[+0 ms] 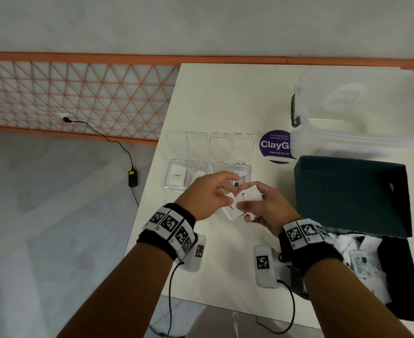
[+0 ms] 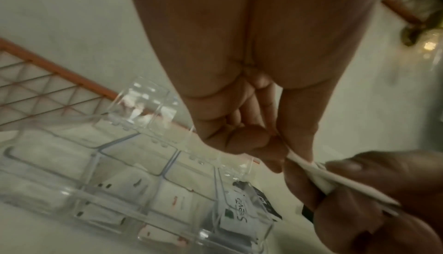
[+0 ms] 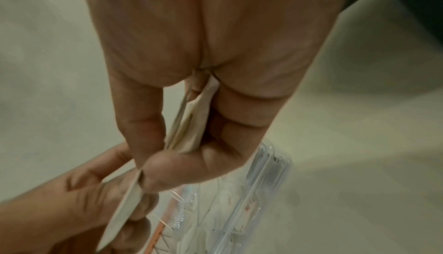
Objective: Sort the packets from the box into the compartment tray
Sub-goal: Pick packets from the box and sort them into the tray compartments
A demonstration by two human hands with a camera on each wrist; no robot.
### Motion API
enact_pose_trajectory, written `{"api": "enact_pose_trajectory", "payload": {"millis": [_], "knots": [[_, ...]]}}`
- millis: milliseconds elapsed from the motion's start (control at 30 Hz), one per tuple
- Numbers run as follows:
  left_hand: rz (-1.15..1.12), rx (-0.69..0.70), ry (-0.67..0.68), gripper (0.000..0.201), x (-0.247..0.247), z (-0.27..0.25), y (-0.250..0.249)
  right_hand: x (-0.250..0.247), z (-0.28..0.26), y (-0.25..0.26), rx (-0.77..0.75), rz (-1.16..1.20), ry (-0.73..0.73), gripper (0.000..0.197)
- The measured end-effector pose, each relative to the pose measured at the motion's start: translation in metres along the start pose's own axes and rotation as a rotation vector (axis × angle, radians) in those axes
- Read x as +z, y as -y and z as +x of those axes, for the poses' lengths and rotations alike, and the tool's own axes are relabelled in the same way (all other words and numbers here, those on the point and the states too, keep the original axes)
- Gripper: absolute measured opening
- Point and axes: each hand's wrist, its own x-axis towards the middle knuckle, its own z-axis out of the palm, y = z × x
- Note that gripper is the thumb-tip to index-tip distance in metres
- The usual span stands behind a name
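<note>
Both hands meet above the middle of the counter (image 1: 220,98), just in front of the clear compartment tray (image 1: 176,189). The right hand (image 1: 266,211) grips a small fan of white packets (image 1: 251,195) between thumb and fingers; the right wrist view shows several thin edges stacked in that grip. The left hand (image 1: 208,193) pinches one packet (image 1: 231,211) at the near end of the fan, thumb against fingertips, apparently to draw it free from the rest.

The tray sits near the counter's left edge with its lid flaps tipped open behind it. Its leftmost compartment holds a sugar packet (image 1: 178,175), its rightmost a Stevia packet (image 1: 241,179); what lies in the middle ones is hard to read. The dark box (image 1: 352,191) stands by the right edge with more packets (image 1: 358,263) showing in its near part, so much of the sorting looks unfinished.

The main risk is the shared grip. If the right hand holds too loosely while the left pulls, two packets could slide out together or the fan could spill onto the counter. The packets are nearly all white, so a misread label could send one to the wrong compartment. The tray is light and clear, and a hand brushing its raised lids could nudge it toward the left edge.
</note>
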Motion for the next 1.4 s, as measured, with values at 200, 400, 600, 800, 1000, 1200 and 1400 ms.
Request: {"api": "enact_pose_trajectory", "payload": {"millis": [200, 400, 600, 800, 1000, 1200, 1400], "knots": [[0.014, -0.070, -0.175, 0.029, -0.007, -0.010, 0.015, 0.012, 0.004, -0.002, 0.000, 0.027, -0.025, 0.034], [-0.169, -0.112, -0.303, 0.022, -0.004, -0.018, 0.028, 0.025, 0.014, 0.000, 0.031, -0.043, -0.075, 0.032], [-0.096, -0.114, -0.295, 0.016, -0.009, -0.018, 0.039, 0.034, 0.022, 0.010, 0.009, -0.090, -0.063, 0.028], [-0.061, -0.210, -0.579, 0.020, -0.032, -0.002, 0.052, 0.027, 0.022, 0.009, 0.006, 0.065, -0.073, 0.019], [-0.137, -0.302, -0.585, 0.022, -0.039, 0.020, 0.061, 0.028, 0.021, 0.006, 0.023, 0.088, -0.058, 0.018], [0.067, -0.323, -0.449, 0.030, -0.038, 0.038, 0.058, 0.027, 0.023, 0.008, 0.041, 0.133, -0.058, 0.020], [0.598, -0.263, -0.209, 0.023, -0.038, 0.049, 0.048, 0.025, 0.027, 0.008, 0.038, 0.161, -0.033, 0.022]]}}
